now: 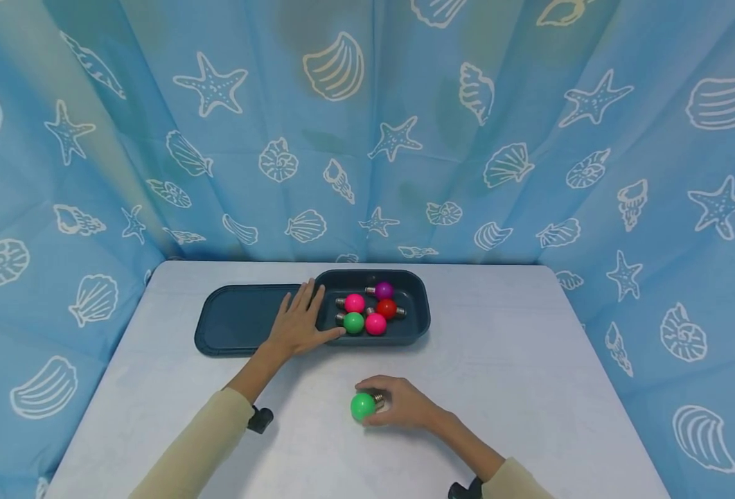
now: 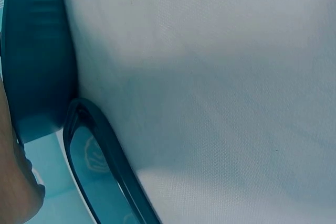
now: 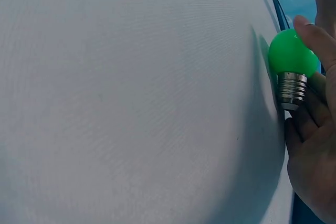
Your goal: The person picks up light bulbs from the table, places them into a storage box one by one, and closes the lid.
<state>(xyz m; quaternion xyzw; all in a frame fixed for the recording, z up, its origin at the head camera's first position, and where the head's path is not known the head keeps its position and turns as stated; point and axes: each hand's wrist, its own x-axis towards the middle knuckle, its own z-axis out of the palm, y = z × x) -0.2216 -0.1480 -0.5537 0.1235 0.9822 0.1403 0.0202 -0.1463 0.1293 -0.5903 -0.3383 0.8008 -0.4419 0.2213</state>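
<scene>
A dark blue box (image 1: 420,326) with several colored light bulbs in it stands at the back of the table. My left hand (image 1: 298,326) lies at the box's left end, fingers straight along the rim and thumb reaching over the front corner. In the left wrist view, part of that hand (image 2: 18,182) shows beside the box's outer wall (image 2: 39,56). My right hand (image 1: 404,403) pinches a green light bulb (image 1: 362,407) between thumb and fingers, in front of the box. In the right wrist view the bulb's metal screw base (image 3: 292,88) points down toward the palm.
Inside the box are a purple bulb (image 1: 384,290), a red bulb (image 1: 386,309), two pink bulbs and another green bulb (image 1: 353,323). A flat dark lid (image 1: 236,322) lies left of the box. Behind the white table (image 1: 498,360) hangs a blue shell-patterned curtain (image 1: 367,180).
</scene>
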